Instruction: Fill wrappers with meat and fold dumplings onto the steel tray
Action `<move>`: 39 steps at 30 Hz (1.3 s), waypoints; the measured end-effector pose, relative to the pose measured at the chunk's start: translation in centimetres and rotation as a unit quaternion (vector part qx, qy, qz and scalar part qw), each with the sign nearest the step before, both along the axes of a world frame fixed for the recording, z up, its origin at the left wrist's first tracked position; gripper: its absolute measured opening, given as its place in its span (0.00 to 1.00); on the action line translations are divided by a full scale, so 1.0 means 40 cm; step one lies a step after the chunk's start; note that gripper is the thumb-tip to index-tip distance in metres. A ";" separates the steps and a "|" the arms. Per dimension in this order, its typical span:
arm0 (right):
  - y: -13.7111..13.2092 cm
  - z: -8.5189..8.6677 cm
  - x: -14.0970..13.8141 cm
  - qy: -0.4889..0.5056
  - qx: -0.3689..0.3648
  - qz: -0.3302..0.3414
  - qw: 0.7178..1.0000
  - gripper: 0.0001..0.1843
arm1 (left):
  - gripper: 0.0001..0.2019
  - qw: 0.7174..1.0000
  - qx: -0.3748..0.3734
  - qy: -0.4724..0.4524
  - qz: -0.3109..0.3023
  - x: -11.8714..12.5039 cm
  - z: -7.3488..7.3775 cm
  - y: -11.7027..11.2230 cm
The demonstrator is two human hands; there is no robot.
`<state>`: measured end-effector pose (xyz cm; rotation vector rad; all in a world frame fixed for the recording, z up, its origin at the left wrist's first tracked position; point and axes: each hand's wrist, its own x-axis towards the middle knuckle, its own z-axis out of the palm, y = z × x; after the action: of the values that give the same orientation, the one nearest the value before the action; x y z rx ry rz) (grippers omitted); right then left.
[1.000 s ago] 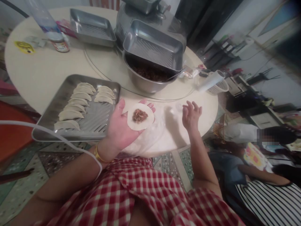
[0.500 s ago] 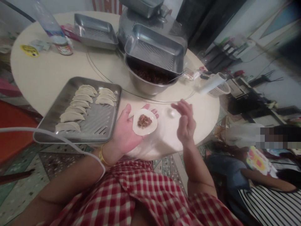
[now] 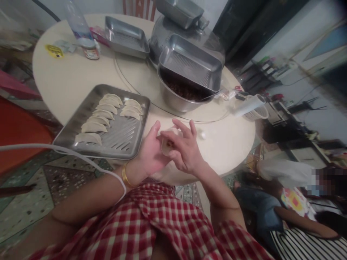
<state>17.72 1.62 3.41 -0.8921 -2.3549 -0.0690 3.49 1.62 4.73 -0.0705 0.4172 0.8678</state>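
Note:
My left hand (image 3: 149, 155) cups a round dumpling wrapper (image 3: 166, 145) with a spot of brown meat filling, held above the near edge of the round cream table (image 3: 70, 79). My right hand (image 3: 184, 150) lies over the wrapper, thumb and fingertips pinching its edge, so most of the wrapper is hidden. A steel tray (image 3: 121, 139) with several folded dumplings (image 3: 93, 127) sits just left of my left hand. A steel bowl of dark minced filling (image 3: 184, 92) stands beyond my hands.
An empty steel tray (image 3: 189, 66) rests tilted on the filling bowl, another (image 3: 126, 34) lies farther back. A bottle (image 3: 77, 23) and jar (image 3: 90, 52) stand at the far left. A white basket (image 3: 256, 110) sits at the right edge. People sit low at the right (image 3: 298, 231).
My right hand has come in from the right and closed onto the wrapper in my left hand. The view has shifted so the table sits more to the right.

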 end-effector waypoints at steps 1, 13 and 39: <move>-0.006 0.001 -0.005 -0.009 0.013 0.008 1.000 0.28 | 0.30 1.000 -0.012 0.001 0.005 -0.001 0.003 0.000; -0.080 -0.021 0.003 0.029 0.094 0.040 0.994 0.28 | 0.32 0.997 0.017 0.016 0.071 -0.024 0.008 0.014; -0.094 -0.062 0.047 0.491 -0.463 0.026 0.737 0.13 | 0.34 0.995 0.037 0.033 0.087 -0.007 0.010 0.012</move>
<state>19.60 -2.15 0.94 -0.9159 -1.2692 1.3664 3.21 2.10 5.11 -0.0108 0.4446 1.0587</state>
